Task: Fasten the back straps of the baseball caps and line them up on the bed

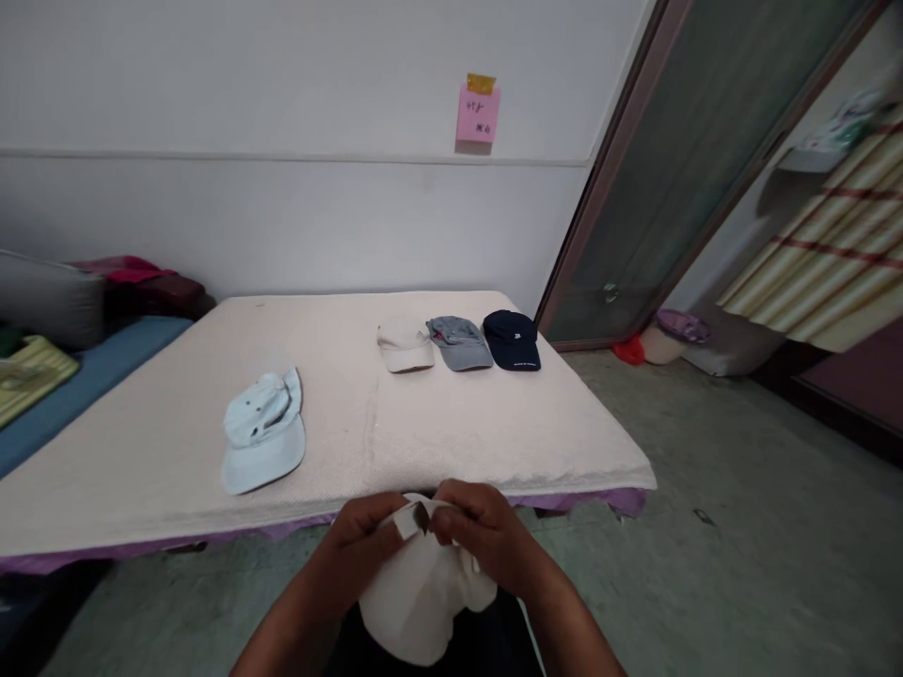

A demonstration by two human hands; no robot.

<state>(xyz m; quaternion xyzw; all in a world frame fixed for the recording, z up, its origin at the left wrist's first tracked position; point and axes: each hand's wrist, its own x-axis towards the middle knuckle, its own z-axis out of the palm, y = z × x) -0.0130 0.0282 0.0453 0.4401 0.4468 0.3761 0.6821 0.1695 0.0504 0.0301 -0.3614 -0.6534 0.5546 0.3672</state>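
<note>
Cream cap (416, 592) at bottom centre of frame, held in the air in front of the near edge of the bed (494, 423), not touching it. Left hand (367, 536) and right hand (480, 536) both pinch the cap's upper edge, fingertips close together around a small dark piece. Cap's long axis runs up-down in frame, rounded brim end toward the bottom edge. No print visible on it. Bare floor (740, 527) to the right of the hands gives open room, and the near strip of the bed in front of them is free. Light blue cap (262, 432) lies left of centre on the bed, brim toward lower left. Row of three at the far right side, just beside each other, brims toward the viewer: beige cap (403, 345), grey cap (458, 342), navy cap (512, 339). The navy one has a white logo and a line of text, too small to read. Pink note (478, 115) on the wall at top centre, handwriting illegible. Door (670, 169) at upper right.
</note>
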